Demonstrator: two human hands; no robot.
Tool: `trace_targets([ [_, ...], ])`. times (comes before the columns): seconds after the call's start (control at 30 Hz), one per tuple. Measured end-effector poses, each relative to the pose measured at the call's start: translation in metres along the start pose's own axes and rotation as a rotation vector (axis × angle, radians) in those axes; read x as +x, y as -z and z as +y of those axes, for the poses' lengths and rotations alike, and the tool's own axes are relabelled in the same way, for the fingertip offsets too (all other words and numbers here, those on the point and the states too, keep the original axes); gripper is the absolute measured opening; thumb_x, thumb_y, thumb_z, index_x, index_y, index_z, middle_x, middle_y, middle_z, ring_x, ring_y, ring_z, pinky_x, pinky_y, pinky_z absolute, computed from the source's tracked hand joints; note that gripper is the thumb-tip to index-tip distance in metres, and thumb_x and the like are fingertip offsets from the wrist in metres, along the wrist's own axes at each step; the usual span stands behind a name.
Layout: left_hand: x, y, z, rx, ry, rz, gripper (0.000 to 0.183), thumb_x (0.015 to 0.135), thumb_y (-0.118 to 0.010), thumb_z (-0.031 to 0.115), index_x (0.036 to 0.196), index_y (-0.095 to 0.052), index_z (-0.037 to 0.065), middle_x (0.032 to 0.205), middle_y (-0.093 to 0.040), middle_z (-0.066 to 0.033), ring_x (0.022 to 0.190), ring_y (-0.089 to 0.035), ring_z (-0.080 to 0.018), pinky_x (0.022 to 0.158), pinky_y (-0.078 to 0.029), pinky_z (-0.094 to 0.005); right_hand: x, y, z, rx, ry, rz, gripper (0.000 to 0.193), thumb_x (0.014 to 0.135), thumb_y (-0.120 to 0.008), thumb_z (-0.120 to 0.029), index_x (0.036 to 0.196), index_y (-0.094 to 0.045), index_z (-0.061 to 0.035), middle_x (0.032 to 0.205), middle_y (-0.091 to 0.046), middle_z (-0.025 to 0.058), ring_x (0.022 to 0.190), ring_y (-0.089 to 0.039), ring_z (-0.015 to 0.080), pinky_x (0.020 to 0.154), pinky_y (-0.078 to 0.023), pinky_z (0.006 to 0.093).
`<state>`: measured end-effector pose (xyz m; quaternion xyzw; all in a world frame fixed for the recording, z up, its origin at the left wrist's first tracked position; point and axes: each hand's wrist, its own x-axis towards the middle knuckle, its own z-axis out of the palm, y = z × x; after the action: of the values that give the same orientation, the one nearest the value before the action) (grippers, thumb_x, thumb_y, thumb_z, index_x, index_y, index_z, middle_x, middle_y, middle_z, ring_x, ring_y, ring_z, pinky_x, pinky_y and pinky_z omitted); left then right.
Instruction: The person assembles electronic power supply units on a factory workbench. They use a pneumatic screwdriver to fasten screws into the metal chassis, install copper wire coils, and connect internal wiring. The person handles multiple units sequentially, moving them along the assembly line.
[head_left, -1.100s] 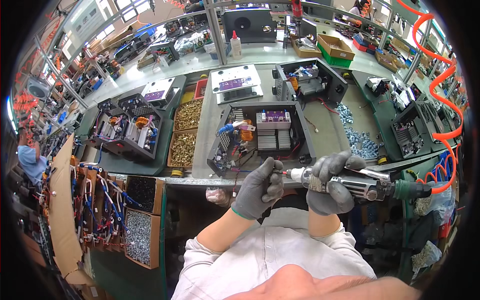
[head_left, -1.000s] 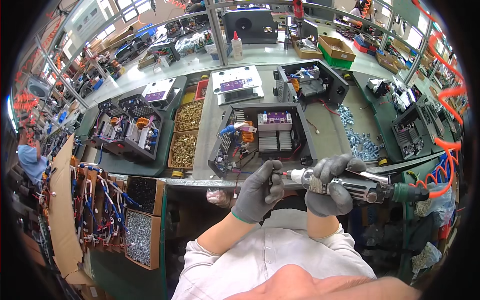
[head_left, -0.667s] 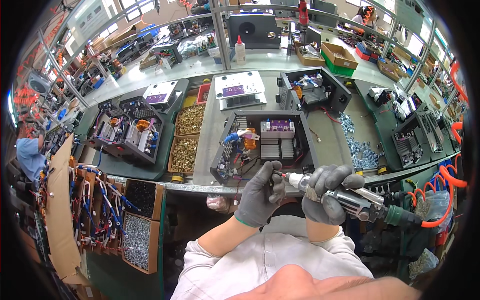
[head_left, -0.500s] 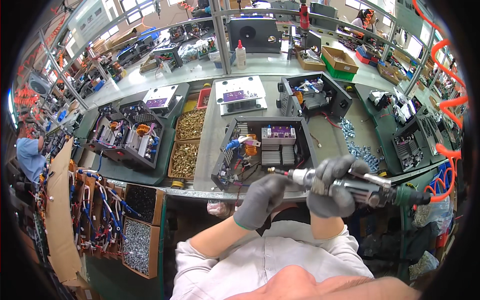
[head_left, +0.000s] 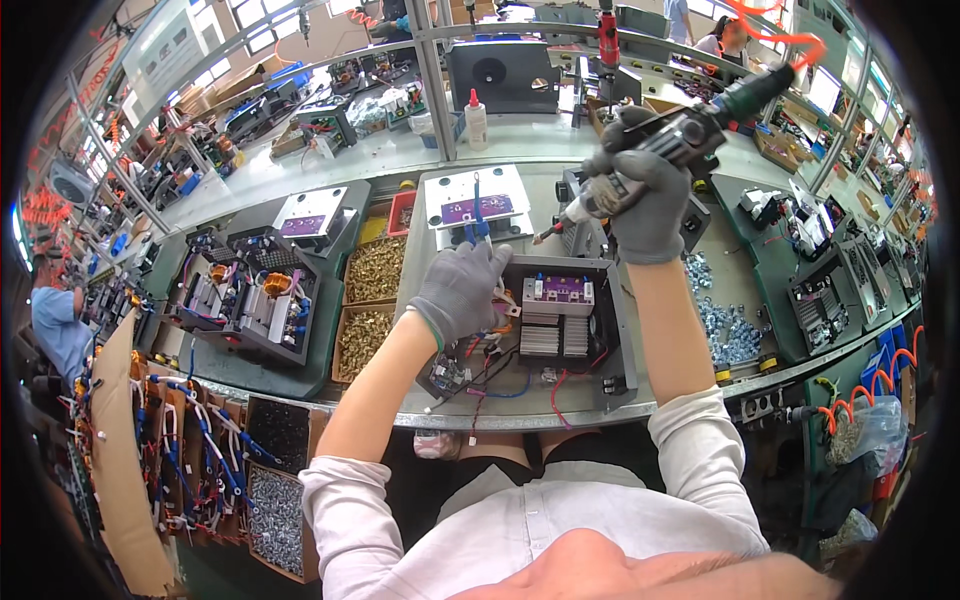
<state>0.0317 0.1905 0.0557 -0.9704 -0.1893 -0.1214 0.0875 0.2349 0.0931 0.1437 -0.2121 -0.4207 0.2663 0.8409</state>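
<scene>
My left hand (head_left: pixel 460 295), in a grey glove, reaches over the left wall of the open black metal case (head_left: pixel 605 270). Its fingertips close on blue-sleeved wire ends (head_left: pixel 478 232), which stand up in front of a white metal plate (head_left: pixel 505 180). My right hand (head_left: pixel 650 205), also gloved, grips an air screwdriver (head_left: pixel 685 140) raised over the far right of the case. The tool slants down to the left, its bit (head_left: pixel 543 237) near the case's far edge, apart from my left fingers. Inside the case are a purple board (head_left: pixel 557 289), grey heat sinks (head_left: pixel 555 335) and loose wires.
Bins of brass fasteners (head_left: pixel 376 268) stand left of the case; loose silvery-blue nuts (head_left: pixel 730 325) lie to the right. Another case (head_left: pixel 275 325) sits on the left pallet. An orange coiled air hose (head_left: pixel 790 40) leads off the tool. A white bottle (head_left: pixel 475 122) stands behind.
Both hands have moved forward from the bench's near edge. The screwdriver has swung up and away, and its bit has left my left hand, which now has the blue wire ends.
</scene>
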Motion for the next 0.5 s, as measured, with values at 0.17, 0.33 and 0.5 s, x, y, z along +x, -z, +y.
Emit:
trace_targets([
  [0.17, 0.006, -0.004, 0.007, -0.104, 0.129, 0.042, 0.071, 0.063, -0.082, 0.038, 0.122, -0.058, 0.007, 0.098, -0.060, -0.0132, 0.093, -0.061, -0.0307, 0.081, -0.049, -0.0415, -0.008, 0.006, 0.028, 0.072, -0.159, 0.120, 0.043, 0.067, -0.061, -0.004, 0.109, -0.058, 0.0020, 0.087, -0.063, 0.0108, 0.066, -0.065, 0.0220, 0.054, -0.054, 0.0318],
  [0.33, 0.026, -0.009, 0.016, -0.070, 0.306, 0.020, 0.044, 0.065, -0.079, 0.025, 0.100, -0.058, 0.008, 0.094, -0.061, -0.0125, 0.091, -0.063, -0.0309, 0.078, -0.050, -0.0421, -0.019, 0.000, 0.038, -0.028, -0.173, 0.153, 0.041, 0.066, -0.063, -0.004, 0.106, -0.059, 0.0029, 0.083, -0.063, 0.0099, 0.063, -0.064, 0.0187, 0.054, -0.054, 0.0286],
  [0.5, 0.036, -0.018, 0.019, -0.045, 0.322, 0.049, 0.033, 0.067, -0.074, 0.019, 0.094, -0.057, 0.009, 0.092, -0.062, -0.0121, 0.090, -0.064, -0.0304, 0.075, -0.051, -0.0424, -0.014, -0.003, 0.049, -0.267, -0.107, 0.061, 0.040, 0.065, -0.064, -0.002, 0.104, -0.061, 0.0046, 0.080, -0.063, 0.0093, 0.063, -0.063, 0.0164, 0.059, -0.054, 0.0269],
])
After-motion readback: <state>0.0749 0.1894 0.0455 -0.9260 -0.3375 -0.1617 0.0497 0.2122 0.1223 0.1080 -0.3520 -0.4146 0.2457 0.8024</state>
